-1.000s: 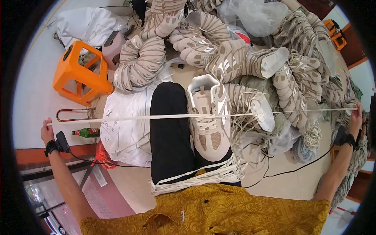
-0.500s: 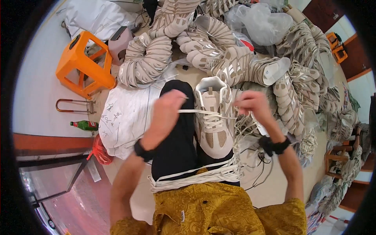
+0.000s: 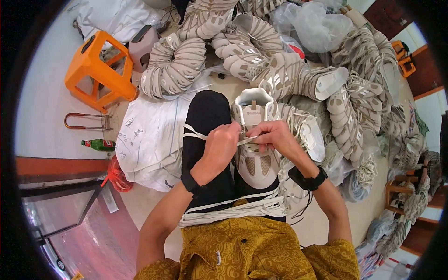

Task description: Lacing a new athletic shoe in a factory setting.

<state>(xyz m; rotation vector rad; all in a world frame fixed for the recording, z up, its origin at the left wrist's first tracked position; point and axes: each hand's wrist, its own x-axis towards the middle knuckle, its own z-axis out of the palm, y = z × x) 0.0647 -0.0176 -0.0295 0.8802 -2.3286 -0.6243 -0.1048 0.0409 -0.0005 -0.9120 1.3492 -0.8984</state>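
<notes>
A beige sneaker [image 3: 255,173] rests on my right thigh, its toe toward me. My left hand [image 3: 219,145] is closed in a pinch at the left side of its lacing, and a white shoelace [image 3: 193,133] trails from it over my black-clad left leg. From the right, my right hand [image 3: 276,136] pinches lace above the tongue, its fingertips close to those of the left. Both hands cover much of the lacing. Across my lap lies a bunch of loose white laces [image 3: 233,213].
Strung coils of beige shoe uppers [image 3: 173,67] are heaped ahead and to the right, with clear plastic bags [image 3: 319,28] among them. On the left are an orange stool [image 3: 100,70], a green bottle [image 3: 99,145], a white sack [image 3: 151,140] and a red plastic bag [image 3: 120,175].
My hands were apart, drawing the lace out to both sides; now they have come together over the shoe's tongue. The lace's left end now hangs across my left leg.
</notes>
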